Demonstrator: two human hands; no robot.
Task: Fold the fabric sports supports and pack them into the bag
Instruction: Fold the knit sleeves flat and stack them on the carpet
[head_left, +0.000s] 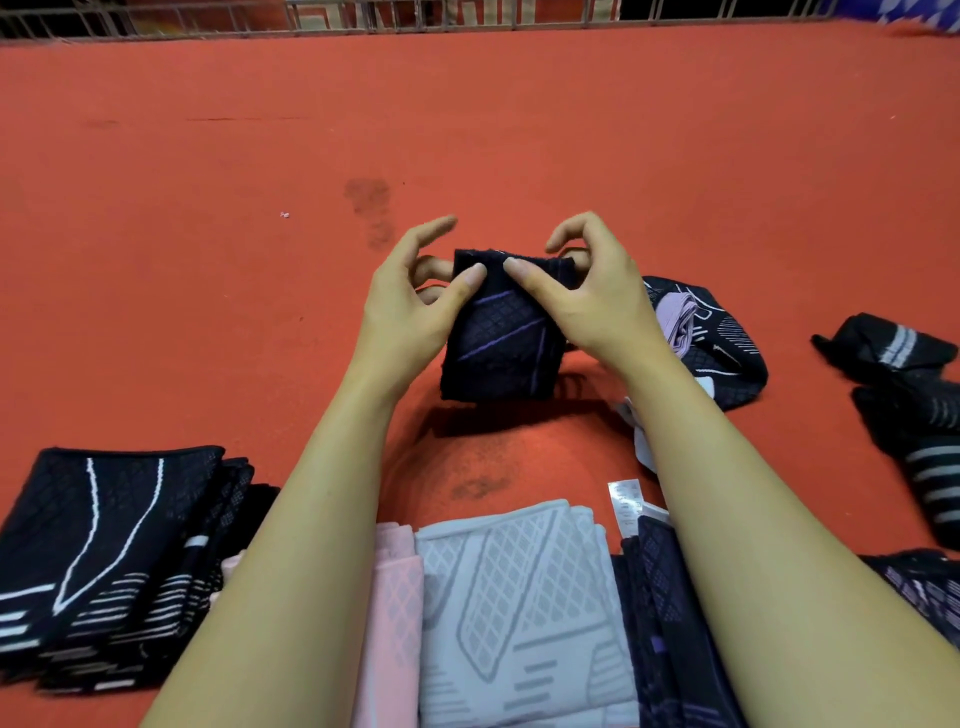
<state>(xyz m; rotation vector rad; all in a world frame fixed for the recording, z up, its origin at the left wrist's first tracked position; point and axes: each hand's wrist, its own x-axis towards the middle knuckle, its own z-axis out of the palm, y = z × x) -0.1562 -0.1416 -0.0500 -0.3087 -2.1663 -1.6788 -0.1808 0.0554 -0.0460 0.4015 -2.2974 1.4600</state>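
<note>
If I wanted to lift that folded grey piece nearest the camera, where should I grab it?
Probably by the far edge of the grey support, coming from above: it lies flat between both forearms, its far corners are free on the red surface, and pinching all layers there should keep the fold together.

Even, fairly bright overhead light is cast; a soft shadow is thrown beneath the held fabric — the far railing is bowed by wide-angle distortion and slightly blurred.

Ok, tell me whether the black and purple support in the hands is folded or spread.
Folded: the black and purple support hangs as a compact doubled rectangle, top edge pinched by left hand and right hand.
</note>
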